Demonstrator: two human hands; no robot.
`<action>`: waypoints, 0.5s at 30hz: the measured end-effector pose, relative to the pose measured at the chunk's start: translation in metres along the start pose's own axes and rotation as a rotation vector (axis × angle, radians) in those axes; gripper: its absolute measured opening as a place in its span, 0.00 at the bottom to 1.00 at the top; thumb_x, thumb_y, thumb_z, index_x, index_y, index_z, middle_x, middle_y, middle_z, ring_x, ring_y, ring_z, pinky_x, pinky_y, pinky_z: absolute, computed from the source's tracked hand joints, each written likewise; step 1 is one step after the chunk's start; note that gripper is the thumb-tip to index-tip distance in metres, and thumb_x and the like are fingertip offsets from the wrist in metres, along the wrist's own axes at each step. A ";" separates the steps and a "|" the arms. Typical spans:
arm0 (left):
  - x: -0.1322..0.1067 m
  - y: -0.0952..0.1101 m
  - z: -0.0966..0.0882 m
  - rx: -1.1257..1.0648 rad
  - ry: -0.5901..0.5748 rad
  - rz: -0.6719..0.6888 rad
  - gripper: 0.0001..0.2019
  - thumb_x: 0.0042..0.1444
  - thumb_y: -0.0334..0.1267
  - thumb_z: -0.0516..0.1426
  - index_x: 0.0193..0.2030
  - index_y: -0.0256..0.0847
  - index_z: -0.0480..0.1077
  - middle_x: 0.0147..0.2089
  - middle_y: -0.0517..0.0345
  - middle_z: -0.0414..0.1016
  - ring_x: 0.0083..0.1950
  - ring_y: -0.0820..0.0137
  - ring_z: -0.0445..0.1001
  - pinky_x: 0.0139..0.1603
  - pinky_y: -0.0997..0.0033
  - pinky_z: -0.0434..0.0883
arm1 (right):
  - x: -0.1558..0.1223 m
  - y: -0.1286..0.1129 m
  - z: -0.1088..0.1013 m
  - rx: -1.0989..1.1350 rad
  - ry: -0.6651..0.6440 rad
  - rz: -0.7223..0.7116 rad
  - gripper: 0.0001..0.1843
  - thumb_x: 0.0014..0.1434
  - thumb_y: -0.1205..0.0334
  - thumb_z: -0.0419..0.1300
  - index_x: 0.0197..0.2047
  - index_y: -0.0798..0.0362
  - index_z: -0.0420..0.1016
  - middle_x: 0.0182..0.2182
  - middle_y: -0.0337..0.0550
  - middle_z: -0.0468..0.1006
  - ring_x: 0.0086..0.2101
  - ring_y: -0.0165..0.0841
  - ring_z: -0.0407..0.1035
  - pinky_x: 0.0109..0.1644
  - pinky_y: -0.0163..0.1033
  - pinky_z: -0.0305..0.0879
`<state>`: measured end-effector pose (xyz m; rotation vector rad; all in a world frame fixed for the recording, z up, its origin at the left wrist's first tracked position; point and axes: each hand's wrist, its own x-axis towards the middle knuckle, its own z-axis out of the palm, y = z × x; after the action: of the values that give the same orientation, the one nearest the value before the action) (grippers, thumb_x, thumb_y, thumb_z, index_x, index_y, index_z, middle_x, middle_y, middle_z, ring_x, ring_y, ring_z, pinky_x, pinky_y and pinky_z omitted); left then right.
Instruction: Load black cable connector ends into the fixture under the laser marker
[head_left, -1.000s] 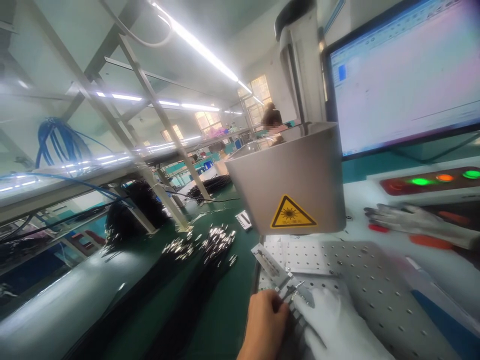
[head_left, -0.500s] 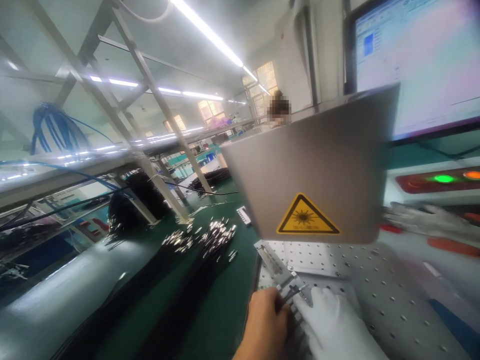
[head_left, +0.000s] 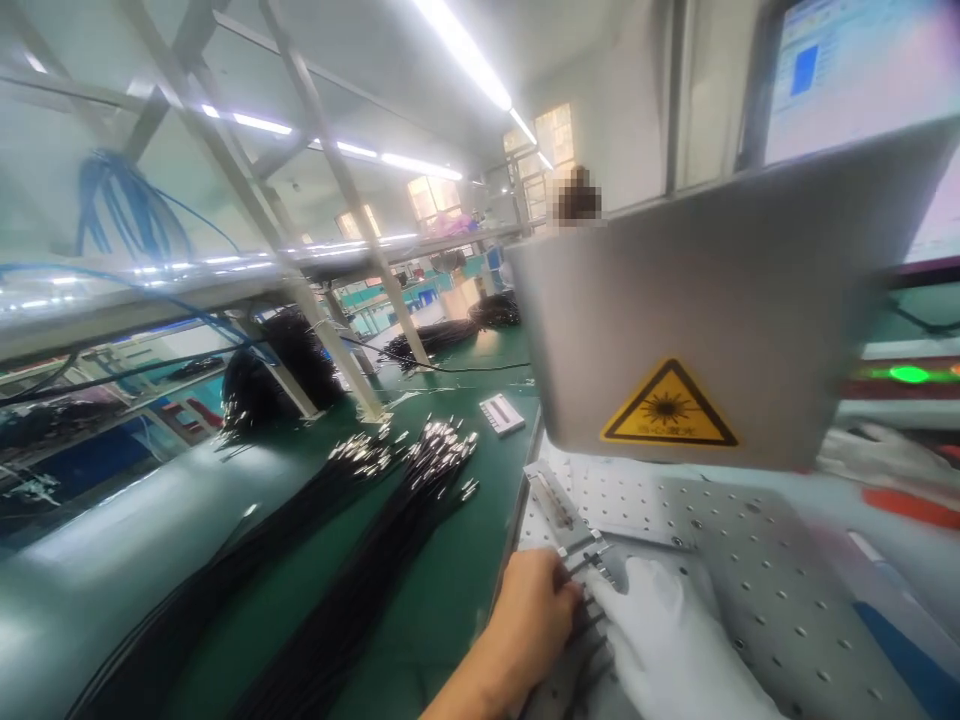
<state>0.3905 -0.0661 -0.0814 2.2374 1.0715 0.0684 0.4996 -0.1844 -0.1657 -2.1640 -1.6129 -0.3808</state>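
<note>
My left hand point(head_left: 534, 605) is bare and curled closed at the near end of a metal fixture point(head_left: 559, 510). What its fingers hold is hidden. My right hand point(head_left: 664, 630), in a white glove, lies against the fixture's right side, thumb and forefinger toward the small metal parts there; its grip is partly hidden. The fixture rests on a perforated metal plate point(head_left: 757, 560). Dark strands, perhaps cables, show faintly below and between my hands. To the left, bundles of black cables point(head_left: 375, 570) with shiny metal ends lie on the green table point(head_left: 442, 620).
A grey metal shield point(head_left: 720, 300) with a yellow laser warning sign point(head_left: 670, 405) stands just beyond the plate. A monitor point(head_left: 832, 80) is behind it. White gloves point(head_left: 885, 455) lie at the right. Shelf posts point(head_left: 345, 340) rise at the left. Another person's head shows over the shield.
The camera view has shifted, so the shield and monitor appear farther right. Both my hands remain at the fixture, with little visible change in their pose.
</note>
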 end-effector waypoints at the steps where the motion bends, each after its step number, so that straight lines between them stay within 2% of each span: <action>1: 0.000 -0.001 -0.001 0.007 -0.003 -0.005 0.08 0.54 0.32 0.58 0.26 0.40 0.65 0.31 0.58 0.70 0.36 0.68 0.65 0.36 0.69 0.55 | 0.001 0.000 -0.002 -0.013 -0.003 -0.006 0.21 0.58 0.64 0.55 0.53 0.46 0.77 0.39 0.52 0.70 0.37 0.44 0.63 0.43 0.47 0.58; 5: -0.001 -0.005 0.003 0.001 0.027 0.010 0.09 0.55 0.32 0.56 0.24 0.40 0.64 0.28 0.59 0.68 0.32 0.70 0.62 0.34 0.69 0.53 | 0.001 0.000 -0.003 -0.010 -0.022 -0.031 0.24 0.56 0.67 0.54 0.55 0.50 0.77 0.43 0.57 0.70 0.39 0.47 0.64 0.44 0.50 0.61; 9: -0.001 -0.007 0.009 -0.028 0.038 0.011 0.09 0.55 0.32 0.56 0.24 0.40 0.66 0.28 0.60 0.68 0.31 0.71 0.61 0.34 0.69 0.53 | -0.001 0.005 0.001 0.000 -0.094 -0.004 0.25 0.54 0.69 0.55 0.54 0.47 0.77 0.44 0.55 0.69 0.42 0.47 0.64 0.48 0.51 0.61; 11: -0.002 -0.005 0.010 -0.027 0.037 0.003 0.09 0.55 0.32 0.56 0.25 0.39 0.67 0.28 0.60 0.68 0.31 0.72 0.61 0.33 0.69 0.53 | -0.001 0.007 0.003 0.023 -0.072 -0.015 0.25 0.53 0.68 0.55 0.53 0.47 0.77 0.43 0.53 0.69 0.42 0.47 0.64 0.48 0.51 0.61; 15: -0.001 -0.003 0.007 -0.023 0.035 0.011 0.08 0.55 0.32 0.56 0.25 0.39 0.67 0.27 0.61 0.66 0.30 0.72 0.60 0.32 0.69 0.52 | -0.001 0.009 0.004 0.062 0.057 -0.087 0.23 0.53 0.66 0.55 0.52 0.46 0.77 0.41 0.53 0.69 0.39 0.46 0.65 0.44 0.51 0.63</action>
<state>0.3903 -0.0695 -0.0885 2.2292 1.0716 0.1245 0.5082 -0.1856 -0.1717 -2.0241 -1.6694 -0.4096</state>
